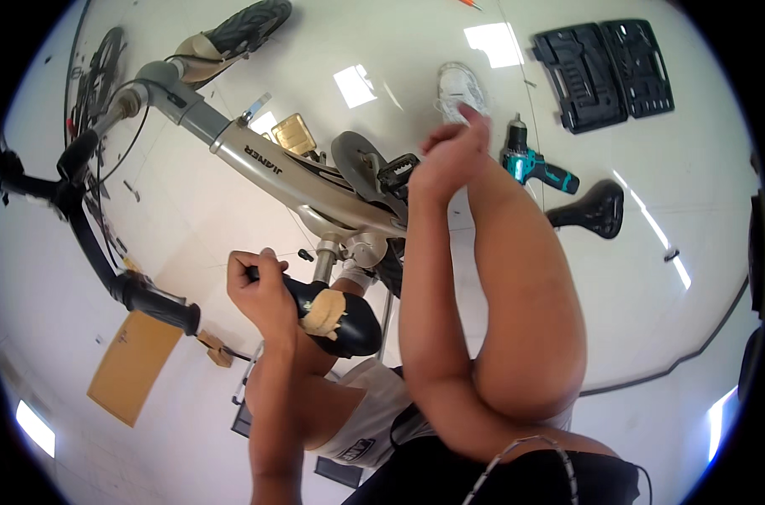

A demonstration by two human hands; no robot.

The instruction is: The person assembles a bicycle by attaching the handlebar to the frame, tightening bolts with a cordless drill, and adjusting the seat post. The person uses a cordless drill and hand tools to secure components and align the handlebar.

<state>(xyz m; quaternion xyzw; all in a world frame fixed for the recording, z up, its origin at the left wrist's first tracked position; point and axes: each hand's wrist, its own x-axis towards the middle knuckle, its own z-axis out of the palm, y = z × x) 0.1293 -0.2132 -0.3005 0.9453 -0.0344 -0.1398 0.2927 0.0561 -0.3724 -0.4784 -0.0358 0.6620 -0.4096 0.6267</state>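
Observation:
A beige folding-style bicycle [269, 172] stands on the floor in front of me, its front wheel toward the upper left. My left hand [263, 290] is closed around the narrow nose of its black saddle [362, 330], which has a torn tan patch on top. My right hand [454, 156] hovers in front of my raised knee, its fingers apart and nothing visible in them. Nearest to it is a black pedal [397, 174], beside a round grey cover [355, 156]. The handlebar grip [159, 305] lies left of my left hand, untouched.
On the floor to the right lie a teal and black cordless drill [530, 166], a loose black saddle [597, 210] and an open black tool case [584, 80]. My white shoe [459, 87] stands near the drill. A brown cardboard sheet [134, 370] lies at lower left.

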